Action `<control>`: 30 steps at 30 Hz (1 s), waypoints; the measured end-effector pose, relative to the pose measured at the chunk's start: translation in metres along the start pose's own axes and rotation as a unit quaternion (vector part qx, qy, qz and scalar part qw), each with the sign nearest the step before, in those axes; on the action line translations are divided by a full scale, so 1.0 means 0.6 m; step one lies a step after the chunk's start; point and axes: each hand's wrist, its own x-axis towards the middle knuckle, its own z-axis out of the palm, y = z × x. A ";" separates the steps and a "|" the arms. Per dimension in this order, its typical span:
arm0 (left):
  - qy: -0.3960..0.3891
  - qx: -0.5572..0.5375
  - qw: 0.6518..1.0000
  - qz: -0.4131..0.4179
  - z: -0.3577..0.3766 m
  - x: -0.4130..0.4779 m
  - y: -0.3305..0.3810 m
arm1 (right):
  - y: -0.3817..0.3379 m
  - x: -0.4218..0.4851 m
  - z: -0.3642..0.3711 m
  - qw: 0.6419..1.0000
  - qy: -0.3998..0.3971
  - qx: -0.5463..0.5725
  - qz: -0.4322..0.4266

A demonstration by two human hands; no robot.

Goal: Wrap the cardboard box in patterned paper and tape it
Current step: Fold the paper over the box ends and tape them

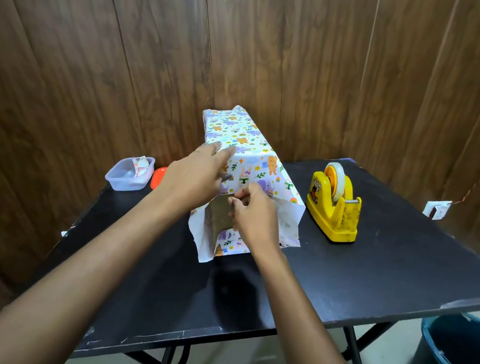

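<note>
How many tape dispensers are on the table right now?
1: the yellow dispenser stands on the table, just right of the box. Another could be hidden behind the box.

No legible text, number, brand or sign is present.

- Patterned paper (248, 152): printed cartoon animals, rainbows and leaves only; no lettering can be made out.
- Yellow tape dispenser (335, 212), right side of the counter: a cartoon sticker (316, 189) on its near-left face; any wording on it is too small to read.
- Folded printed slip (140, 165) in the plastic container (128, 174), far left: pattern only, no readable characters.
</note>
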 end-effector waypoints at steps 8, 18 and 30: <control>0.003 -0.126 0.991 -0.038 -0.001 0.039 0.001 | -0.019 0.048 -0.103 0.966 0.180 -0.142 -0.117; -0.013 -0.785 0.561 -0.260 0.013 -0.001 0.016 | -0.046 0.116 -0.165 0.951 -0.232 0.166 0.123; 0.100 -0.842 0.338 -0.409 0.173 -0.128 0.072 | -0.138 0.080 -0.072 0.845 -0.475 -0.242 0.041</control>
